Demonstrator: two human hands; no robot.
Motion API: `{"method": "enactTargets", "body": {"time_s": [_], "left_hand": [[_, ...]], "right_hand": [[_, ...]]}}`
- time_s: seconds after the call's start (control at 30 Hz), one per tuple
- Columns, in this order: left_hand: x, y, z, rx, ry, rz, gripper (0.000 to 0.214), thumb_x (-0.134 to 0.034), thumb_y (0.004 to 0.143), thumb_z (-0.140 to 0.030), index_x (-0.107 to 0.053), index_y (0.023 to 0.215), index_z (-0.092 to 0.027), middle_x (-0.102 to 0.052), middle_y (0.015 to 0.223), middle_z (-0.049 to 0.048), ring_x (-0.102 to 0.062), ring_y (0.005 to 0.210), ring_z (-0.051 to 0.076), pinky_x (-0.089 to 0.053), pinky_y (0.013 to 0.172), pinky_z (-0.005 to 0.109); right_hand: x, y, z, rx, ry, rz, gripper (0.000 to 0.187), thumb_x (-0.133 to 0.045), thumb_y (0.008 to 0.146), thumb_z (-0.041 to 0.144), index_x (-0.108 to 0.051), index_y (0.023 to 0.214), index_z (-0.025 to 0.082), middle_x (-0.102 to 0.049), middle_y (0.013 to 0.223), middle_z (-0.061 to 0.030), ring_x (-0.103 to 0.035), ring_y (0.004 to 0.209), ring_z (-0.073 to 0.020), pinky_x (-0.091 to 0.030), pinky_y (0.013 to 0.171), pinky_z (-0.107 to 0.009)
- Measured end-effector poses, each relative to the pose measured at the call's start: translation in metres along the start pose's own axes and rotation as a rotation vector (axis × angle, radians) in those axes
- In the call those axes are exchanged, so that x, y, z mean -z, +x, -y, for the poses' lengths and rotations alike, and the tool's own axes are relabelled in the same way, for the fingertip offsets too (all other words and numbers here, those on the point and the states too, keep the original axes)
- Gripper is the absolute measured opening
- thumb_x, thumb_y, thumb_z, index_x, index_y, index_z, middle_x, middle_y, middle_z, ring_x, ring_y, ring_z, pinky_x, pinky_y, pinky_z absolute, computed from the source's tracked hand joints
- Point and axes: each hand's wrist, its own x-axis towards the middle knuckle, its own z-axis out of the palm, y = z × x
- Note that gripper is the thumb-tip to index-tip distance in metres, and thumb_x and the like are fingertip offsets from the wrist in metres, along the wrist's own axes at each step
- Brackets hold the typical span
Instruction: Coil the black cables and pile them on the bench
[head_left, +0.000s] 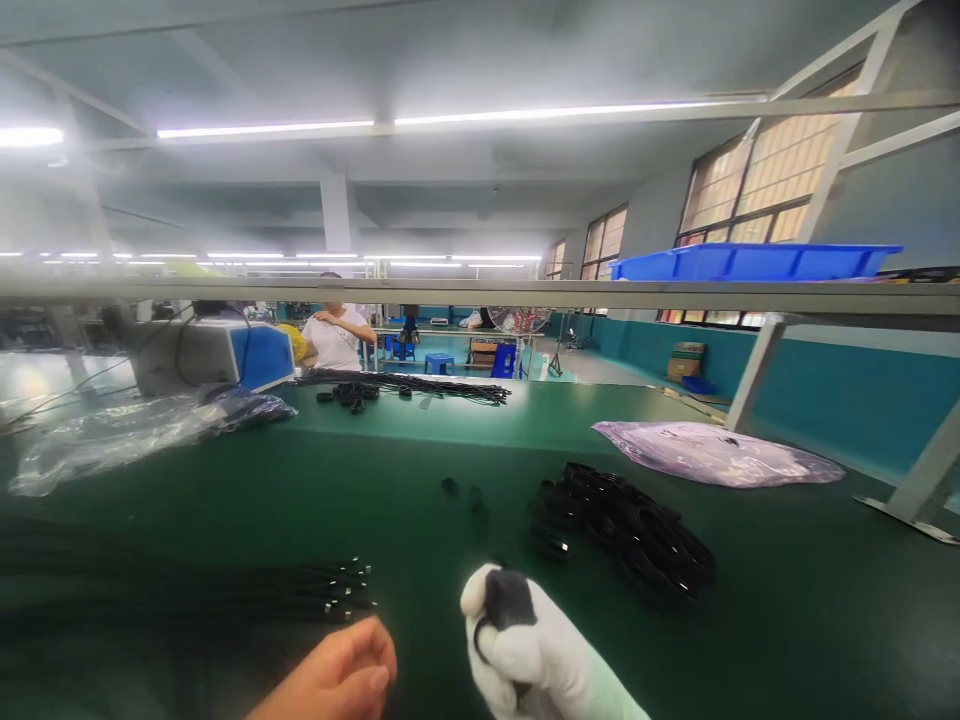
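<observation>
My left hand (341, 672), bare, is at the bottom of the view with its fingers curled in towards the thumb. What lies inside them, if anything, is hidden. Just beyond it, a spread of straight black cables (247, 590) ends in small metal plugs. A white glove covers my right hand (525, 645), which is closed with a thin black cable (480, 645) curving out between the fingers. A black patch shows on the gloved fingers. Ahead and to the right of that hand lies a heap of coiled black cables (626, 525), with a separate coil (550, 543) at its near side.
Two small black pieces (450, 486) lie mid-table. Clear plastic (142, 425) and a blue-and-grey machine (259, 355) stand left; more cables (405, 385) lie at the back. A plastic bag (720, 452) lies right. A shelf (480, 292) crosses overhead, holding a blue tray (757, 262). A person (335, 335) is beyond.
</observation>
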Motion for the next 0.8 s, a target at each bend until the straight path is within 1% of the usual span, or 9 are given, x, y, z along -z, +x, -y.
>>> {"method": "enactTargets", "body": {"time_s": [0.07, 0.13, 0.23, 0.3, 0.43, 0.53, 0.63, 0.7, 0.8], "left_hand": [[0.003, 0.006, -0.002, -0.023, 0.116, -0.086, 0.033, -0.059, 0.079, -0.049, -0.051, 0.079, -0.017, -0.054, 0.063, -0.0044, -0.043, 0.044, 0.005, -0.028, 0.042, 0.017], [-0.003, 0.011, -0.007, -0.063, 0.131, -0.15, 0.03, -0.058, 0.08, -0.046, -0.051, 0.079, -0.017, -0.054, 0.066, -0.004, -0.047, 0.048, 0.007, -0.033, 0.046, 0.019], [-0.024, 0.017, -0.017, -0.138, 0.07, -0.222, 0.024, -0.058, 0.078, -0.04, -0.05, 0.078, -0.017, -0.053, 0.066, -0.0038, -0.051, 0.053, 0.01, -0.04, 0.051, 0.021], [-0.038, 0.023, -0.017, -0.16, -0.003, -0.233, 0.024, -0.06, 0.077, -0.038, -0.05, 0.082, -0.017, -0.055, 0.067, -0.0028, -0.054, 0.057, 0.011, -0.043, 0.054, 0.024], [-0.048, 0.039, -0.001, -0.149, -0.13, -0.084, 0.036, -0.067, 0.071, -0.047, -0.047, 0.076, -0.017, -0.056, 0.061, -0.0024, -0.051, 0.054, 0.011, -0.041, 0.053, 0.023], [-0.046, 0.04, 0.008, -0.167, -0.132, -0.075, 0.043, -0.07, 0.069, -0.054, -0.047, 0.071, -0.017, -0.052, 0.057, -0.0037, -0.046, 0.052, 0.009, -0.035, 0.049, 0.02], [-0.043, 0.027, 0.001, -0.117, -0.366, -0.038, 0.041, -0.067, 0.073, -0.054, -0.048, 0.074, -0.017, -0.049, 0.057, -0.0053, -0.036, 0.046, 0.005, -0.025, 0.044, 0.017], [-0.042, 0.016, -0.008, -0.075, -0.534, 0.042, 0.039, -0.067, 0.074, -0.051, -0.048, 0.076, -0.018, -0.051, 0.065, -0.0045, -0.029, 0.041, 0.002, -0.02, 0.042, 0.017], [-0.036, 0.005, -0.021, -0.023, -0.455, 0.119, 0.032, -0.065, 0.075, -0.044, -0.046, 0.072, -0.018, -0.051, 0.065, -0.004, -0.025, 0.042, 0.003, -0.018, 0.042, 0.018]], "right_hand": [[0.004, 0.002, -0.001, 0.036, 0.008, -0.052, 0.033, -0.066, 0.071, 0.03, -0.049, 0.096, 0.018, -0.053, 0.056, 0.0047, -0.037, 0.032, -0.0047, -0.023, 0.03, -0.016], [0.006, 0.006, -0.005, 0.038, 0.025, -0.127, 0.034, -0.065, 0.071, 0.029, -0.049, 0.098, 0.016, -0.055, 0.06, 0.0029, -0.042, 0.036, -0.0059, -0.027, 0.031, -0.016], [0.006, 0.011, -0.011, -0.012, 0.048, -0.184, 0.041, -0.071, 0.065, 0.03, -0.05, 0.098, 0.016, -0.055, 0.066, 0.0016, -0.052, 0.049, -0.0098, -0.034, 0.033, -0.016], [0.004, 0.013, -0.014, -0.046, 0.024, -0.173, 0.041, -0.072, 0.064, 0.031, -0.051, 0.096, 0.016, -0.056, 0.065, 0.0012, -0.052, 0.05, -0.0104, -0.037, 0.035, -0.017], [-0.002, 0.011, -0.015, -0.053, -0.067, -0.117, 0.032, -0.07, 0.069, 0.034, -0.051, 0.087, 0.015, -0.055, 0.054, 0.0016, -0.044, 0.04, -0.0063, -0.033, 0.036, -0.016], [-0.006, 0.008, -0.016, -0.051, -0.036, -0.103, 0.031, -0.071, 0.068, 0.032, -0.053, 0.086, 0.015, -0.056, 0.053, 0.0016, -0.046, 0.045, -0.0062, -0.034, 0.042, -0.016], [-0.007, 0.009, -0.017, -0.033, 0.092, -0.065, 0.031, -0.073, 0.06, 0.027, -0.057, 0.084, 0.015, -0.054, 0.051, 0.0024, -0.046, 0.042, -0.0056, -0.032, 0.041, -0.016], [-0.005, 0.01, -0.017, -0.034, 0.139, -0.022, 0.031, -0.072, 0.054, 0.022, -0.058, 0.081, 0.015, -0.054, 0.053, 0.0024, -0.044, 0.04, -0.0052, -0.029, 0.039, -0.017], [-0.001, 0.009, -0.014, -0.055, 0.039, -0.015, 0.03, -0.067, 0.051, 0.012, -0.059, 0.08, 0.015, -0.053, 0.056, 0.0033, -0.044, 0.04, -0.0054, -0.03, 0.04, -0.018]]}}
